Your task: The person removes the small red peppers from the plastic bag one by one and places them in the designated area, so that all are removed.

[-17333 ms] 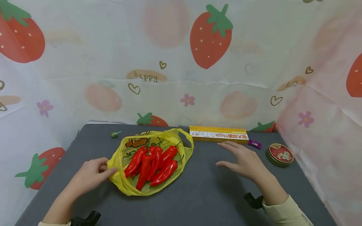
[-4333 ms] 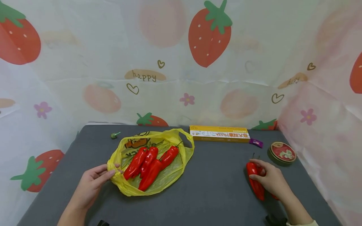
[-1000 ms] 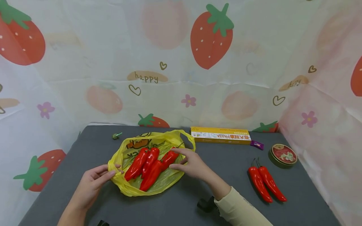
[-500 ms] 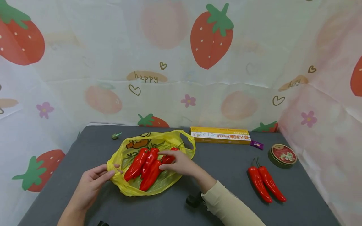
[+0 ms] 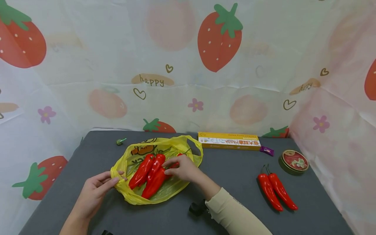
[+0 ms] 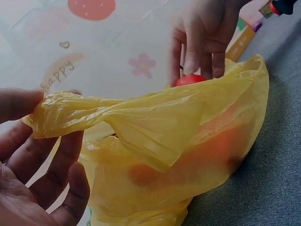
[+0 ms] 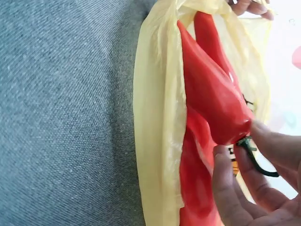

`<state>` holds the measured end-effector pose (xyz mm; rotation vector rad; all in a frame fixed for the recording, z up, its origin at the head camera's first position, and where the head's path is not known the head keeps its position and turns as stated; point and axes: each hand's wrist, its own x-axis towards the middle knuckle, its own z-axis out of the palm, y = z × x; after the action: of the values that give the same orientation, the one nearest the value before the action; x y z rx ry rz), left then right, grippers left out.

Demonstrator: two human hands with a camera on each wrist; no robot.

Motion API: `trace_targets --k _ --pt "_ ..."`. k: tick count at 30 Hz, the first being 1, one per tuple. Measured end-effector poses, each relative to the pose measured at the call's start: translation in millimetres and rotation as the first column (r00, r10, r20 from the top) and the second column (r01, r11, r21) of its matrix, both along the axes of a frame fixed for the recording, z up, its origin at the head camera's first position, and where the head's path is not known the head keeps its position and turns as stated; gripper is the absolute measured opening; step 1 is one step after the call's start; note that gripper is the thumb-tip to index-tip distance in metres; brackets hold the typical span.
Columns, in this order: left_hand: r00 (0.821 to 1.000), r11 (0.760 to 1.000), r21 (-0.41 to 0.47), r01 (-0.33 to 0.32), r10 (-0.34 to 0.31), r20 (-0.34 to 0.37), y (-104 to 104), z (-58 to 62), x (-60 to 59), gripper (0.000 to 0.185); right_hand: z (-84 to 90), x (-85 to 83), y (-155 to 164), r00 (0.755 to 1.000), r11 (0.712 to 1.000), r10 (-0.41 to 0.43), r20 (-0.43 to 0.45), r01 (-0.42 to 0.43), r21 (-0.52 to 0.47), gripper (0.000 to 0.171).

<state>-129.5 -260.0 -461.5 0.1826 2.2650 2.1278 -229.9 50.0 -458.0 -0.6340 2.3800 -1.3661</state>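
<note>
Front pepper (image 5: 154, 185) shifted: glossy red, dk grn stem (image 7: 257, 165), tip (image 5: 145, 196) prob. tapered.

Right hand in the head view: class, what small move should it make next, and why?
Perhaps lift the pepper out of the yellow bag: the right hand grips it near its stem, the left hand holds the bag, and two peppers lie on the table.

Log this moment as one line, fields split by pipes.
left hand: holds rim of yellow bag | right hand: pinches red pepper near stem, tip inside bag | table: two peppers near round tin
</note>
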Motion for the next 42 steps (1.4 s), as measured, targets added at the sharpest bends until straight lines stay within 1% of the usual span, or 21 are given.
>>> trace_targets --k 2,4,6,11,14,18,20,21,22,26,28,30,32,34,36,37,38,42 --pt "1.000 1.000 -0.002 -0.006 0.006 0.007 0 0.2 0.6 0.036 1.7 0.9 0 0.999 0.999 -0.038 0.025 0.038 -0.024 0.014" --pt "1.000 1.000 -0.005 -0.007 0.007 0.010 0 0.1 1.1 0.036 2.7 1.9 0 0.996 0.996 -0.068 0.056 0.072 -0.060 0.013" --pt "1.000 1.000 -0.006 -0.006 0.007 0.010 0 -0.1 1.5 0.036 3.0 2.6 1 0.994 0.991 -0.102 0.047 0.106 -0.079 0.014" --pt "1.000 1.000 -0.009 -0.002 0.002 0.007 0 -0.2 1.7 0.036 4.2 2.3 7 0.985 0.969 -0.172 0.020 0.172 -0.177 0.020" --pt "1.000 1.000 -0.008 -0.005 0.005 0.008 1 0.5 1.7 0.036 5.0 1.4 13 0.976 0.947 -0.212 0.049 0.217 -0.236 0.022" --pt "1.000 1.000 -0.009 -0.009 0.009 0.011 1 1.8 1.8 0.037 3.7 0.7 22 0.951 0.910 -0.294 0.093 0.308 -0.276 0.026" --pt "1.000 1.000 -0.018 -0.011 0.011 0.012 1 2.2 1.8 0.037 2.4 0.3 27 0.943 0.898 -0.319 0.099 0.334 -0.288 0.027" --pt "1.000 1.000 -0.022 -0.011 0.012 0.011 1 2.3 1.8 0.037 2.1 0.4 29 0.943 0.897 -0.317 0.101 0.333 -0.290 0.029" --pt "1.000 1.000 -0.026 -0.011 0.011 0.010 2 2.4 1.7 0.037 1.8 0.6 32 0.946 0.902 -0.309 0.098 0.324 -0.284 0.030" --pt "1.000 1.000 -0.024 -0.006 0.006 0.006 1 1.7 1.9 0.037 0.2 3.3 39 0.970 0.942 -0.233 0.074 0.244 -0.232 0.038" --pt "1.000 1.000 -0.014 -0.002 0.002 0.007 0 1.2 2.3 0.037 -3.6 4.9 39 0.978 0.957 -0.197 0.063 0.206 -0.204 0.043" --pt "1.000 1.000 -0.014 -0.003 0.003 0.004 0 0.8 2.9 0.037 -7.8 7.2 35 0.982 0.967 -0.187 0.036 0.190 -0.172 0.048" --pt "1.000 1.000 -0.016 -0.002 0.003 0.004 -1 0.7 3.3 0.037 -12.2 9.5 30 0.979 0.972 -0.201 -0.015 0.198 -0.128 0.051" --pt "1.000 1.000 -0.025 0.001 0.000 0.003 0 1.0 3.4 0.038 -15.4 11.6 25 0.969 0.970 -0.237 -0.072 0.232 -0.070 0.053" --pt "1.000 1.000 -0.029 0.003 -0.003 0.001 1 1.5 3.0 0.038 -17.5 13.0 22 0.958 0.966 -0.260 -0.118 0.258 -0.034 0.053" --pt "1.000 1.000 -0.028 0.005 -0.005 0.001 2 1.8 2.7 0.038 -18.4 13.4 21 0.954 0.962 -0.271 -0.127 0.271 -0.023 0.052" --pt "1.000 1.000 -0.029 0.006 -0.006 -0.001 2 2.1 2.4 0.038 -19.1 13.8 20 0.951 0.959 -0.282 -0.127 0.282 -0.017 0.052" --pt "1.000 1.000 -0.025 0.002 -0.002 -0.012 4 2.6 1.1 0.037 -20.4 14.8 21 0.946 0.947 -0.316 -0.066 0.311 -0.080 0.048"
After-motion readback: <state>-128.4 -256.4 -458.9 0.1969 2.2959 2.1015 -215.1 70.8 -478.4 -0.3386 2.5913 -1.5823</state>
